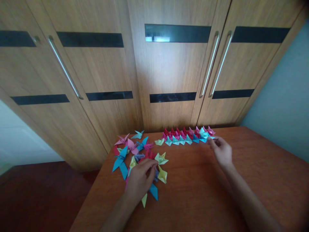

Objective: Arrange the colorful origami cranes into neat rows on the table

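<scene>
Folded paper cranes lie on a brown wooden table. At the back, several stand in tight rows, with red and pink cranes (184,132) behind light blue ones (175,140). My right hand (220,151) is at the right end of these rows, its fingers pinched on a light blue crane (204,134). On the left is a loose, mixed pile with blue (120,158), pink and yellow cranes (162,175). My left hand (142,177) is over this pile with thumb and fingers pressed together; whatever is between them cannot be made out.
The wooden table (193,193) has its left edge just beyond the loose pile. Behind it stands a wooden wardrobe (169,71) with metal handles. A pale blue wall is at the right.
</scene>
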`<state>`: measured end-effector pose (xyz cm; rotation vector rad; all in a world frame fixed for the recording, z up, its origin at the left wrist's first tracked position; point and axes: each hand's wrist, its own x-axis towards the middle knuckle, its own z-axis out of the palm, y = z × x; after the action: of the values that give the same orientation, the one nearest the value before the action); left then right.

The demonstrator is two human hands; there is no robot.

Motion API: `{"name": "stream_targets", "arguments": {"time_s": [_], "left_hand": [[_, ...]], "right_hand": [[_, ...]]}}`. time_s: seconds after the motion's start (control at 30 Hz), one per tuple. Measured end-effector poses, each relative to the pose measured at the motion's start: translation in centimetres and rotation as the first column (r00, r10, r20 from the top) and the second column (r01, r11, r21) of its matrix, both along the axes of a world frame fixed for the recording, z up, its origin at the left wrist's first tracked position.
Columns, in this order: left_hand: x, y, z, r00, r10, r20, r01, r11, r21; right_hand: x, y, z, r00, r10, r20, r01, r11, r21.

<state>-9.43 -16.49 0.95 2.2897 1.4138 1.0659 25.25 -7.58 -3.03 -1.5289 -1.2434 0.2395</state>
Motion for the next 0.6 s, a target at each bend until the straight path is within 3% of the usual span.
{"name": "stream_targets", "arguments": {"time_s": [0.13, 0.27, 0.43, 0.6], "left_hand": [[-0.3, -0.1, 0.5, 0.997, 0.060, 0.040, -0.061, 0.998, 0.010], [-0.2, -0.3, 0.5, 0.997, 0.066, 0.043, -0.067, 0.997, 0.029], [0.1, -0.6, 0.5, 0.996, 0.083, 0.037, -0.083, 0.996, 0.009], [0.3, -0.7, 0.7, 0.995, 0.097, 0.036, -0.097, 0.995, 0.005]], "right_hand": [[5.7, 1.6, -1.6, 0.976, -0.192, 0.104, 0.205, 0.969, -0.138], [9.2, 2.6, -3.6, 0.900, -0.255, 0.353, 0.365, 0.883, -0.293], [9.7, 3.5, -4.6, 0.860, -0.180, 0.477, 0.437, 0.742, -0.508], [8.8, 4.2, -4.0, 0.848, -0.150, 0.508, 0.465, 0.670, -0.579]]}}
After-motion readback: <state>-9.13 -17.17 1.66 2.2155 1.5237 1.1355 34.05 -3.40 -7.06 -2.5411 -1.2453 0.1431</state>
